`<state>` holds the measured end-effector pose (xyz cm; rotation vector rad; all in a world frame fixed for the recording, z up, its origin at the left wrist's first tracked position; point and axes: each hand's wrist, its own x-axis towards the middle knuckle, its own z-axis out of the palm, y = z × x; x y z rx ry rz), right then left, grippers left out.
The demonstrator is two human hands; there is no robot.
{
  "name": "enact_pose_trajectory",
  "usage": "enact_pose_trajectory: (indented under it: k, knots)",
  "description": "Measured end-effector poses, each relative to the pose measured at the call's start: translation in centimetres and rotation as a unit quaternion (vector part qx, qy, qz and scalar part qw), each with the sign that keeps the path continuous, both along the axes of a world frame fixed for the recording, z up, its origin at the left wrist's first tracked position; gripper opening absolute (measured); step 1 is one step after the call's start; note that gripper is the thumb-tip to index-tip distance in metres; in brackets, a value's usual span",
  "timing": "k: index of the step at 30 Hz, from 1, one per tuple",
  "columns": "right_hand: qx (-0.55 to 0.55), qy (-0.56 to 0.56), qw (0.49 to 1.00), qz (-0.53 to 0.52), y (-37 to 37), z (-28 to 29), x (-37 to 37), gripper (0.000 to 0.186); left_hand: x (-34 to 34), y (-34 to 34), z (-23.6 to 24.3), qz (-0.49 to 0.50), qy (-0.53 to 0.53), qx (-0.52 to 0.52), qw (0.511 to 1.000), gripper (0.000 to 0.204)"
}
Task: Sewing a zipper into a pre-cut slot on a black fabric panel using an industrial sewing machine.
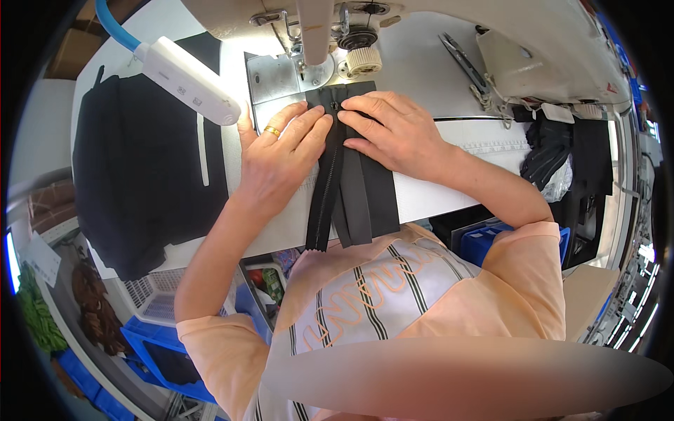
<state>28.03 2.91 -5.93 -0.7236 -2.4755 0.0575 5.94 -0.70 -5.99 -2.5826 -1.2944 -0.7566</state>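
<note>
In the head view, both hands rest on a layered black piece with a zipper, at the front of a sewing machine (232, 12). The black zipper (325, 193) runs from beneath the machine's head toward the person's body, its lower end hanging near the tabletop's (435, 193) front edge. A dark grey strip (356, 200) and black fabric (380, 193) lie just to its right.

The left hand (286, 144) lies on the left of the zipper, fingers extended and slightly spread, thumb apart, fingertips touching the cloth near the zipper's upper part. A ring (272, 131) circles one finger. The right hand (397, 130) comes in from the right, fingers stretched and parted from the thumb, fingertips on the cloth beside the slider (335, 105); whether they touch the slider is unclear. The zipper's top therefore lies between the two sets of fingertips, while its lower length extends below them.

A metal plate (272, 76) sits just beyond the left fingertips. A white lamp (186, 81) reaches over a black garment piece (147, 175) left of the left hand. Tweezers (463, 63) lie beyond the right hand.
</note>
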Motion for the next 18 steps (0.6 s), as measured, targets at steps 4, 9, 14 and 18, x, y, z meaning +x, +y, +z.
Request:
enact_pose_trajectory:
  k: [4, 9, 14, 18]
  knots:
    - [0.01, 0.002, 1.0, -0.005, 0.04, 0.11, -0.06, 0.036, 0.09, -0.02, -0.01, 0.003, 0.005, 0.033, 0.999, 0.027]
    - [0.01, -0.01, 1.0, -0.007, -0.02, 0.06, -0.09, 0.038, 0.09, -0.15, 0.19, 0.004, 0.011, 0.041, 0.999, 0.023]
    - [0.005, -0.009, 1.0, -0.006, 0.04, 0.02, -0.09, 0.04, -0.08, -0.12, 0.15, -0.002, 0.013, 0.046, 0.999, 0.022]
    - [0.003, -0.017, 1.0, 0.001, 0.1, 0.08, -0.11, 0.044, -0.09, -0.03, -0.05, 0.0, 0.005, 0.043, 0.999, 0.022]
